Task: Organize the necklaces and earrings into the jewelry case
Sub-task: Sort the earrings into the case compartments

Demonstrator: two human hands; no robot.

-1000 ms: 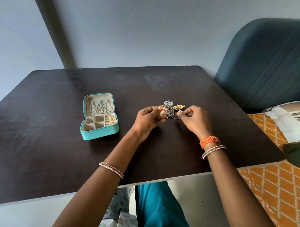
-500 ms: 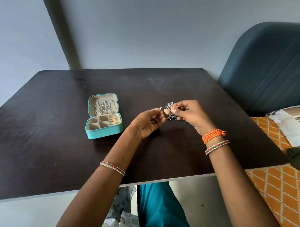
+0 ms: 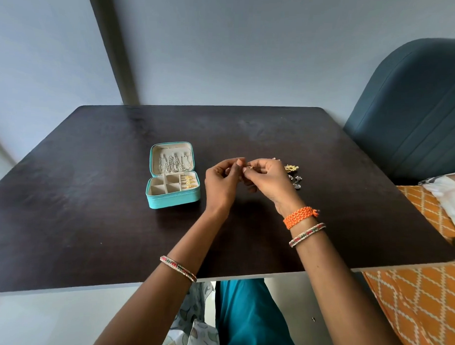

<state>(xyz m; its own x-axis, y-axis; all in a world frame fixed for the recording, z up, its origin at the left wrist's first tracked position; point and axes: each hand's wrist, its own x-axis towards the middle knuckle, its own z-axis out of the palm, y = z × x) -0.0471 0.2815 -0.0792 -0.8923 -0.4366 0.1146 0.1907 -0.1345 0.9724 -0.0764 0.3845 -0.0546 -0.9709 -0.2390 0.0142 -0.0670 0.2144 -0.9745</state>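
Observation:
A teal jewelry case [image 3: 168, 200] lies open on the dark table [image 3: 90, 219], left of my hands. Silver necklaces [image 3: 172, 161] hang in its lid and gold earrings [image 3: 188, 181] fill its right compartment. My left hand [image 3: 221, 183] and my right hand [image 3: 266, 180] meet just above the table, fingertips together, pinching a small gold earring [image 3: 248, 168] between them. Most of that earring is hidden by the fingers. A gold earring [image 3: 291, 168] and a few small silver earrings [image 3: 296, 181] lie on the table right of my right hand.
A blue upholstered chair [image 3: 414, 114] stands at the table's right rear corner. An orange patterned cloth [image 3: 423, 295] and a pillow [image 3: 452, 195] lie to the right. The table's front edge runs just over my lap.
The cluster of earrings held between my hands a second ago now lies on the table to the right. Both hands have come together on one small gold earring.

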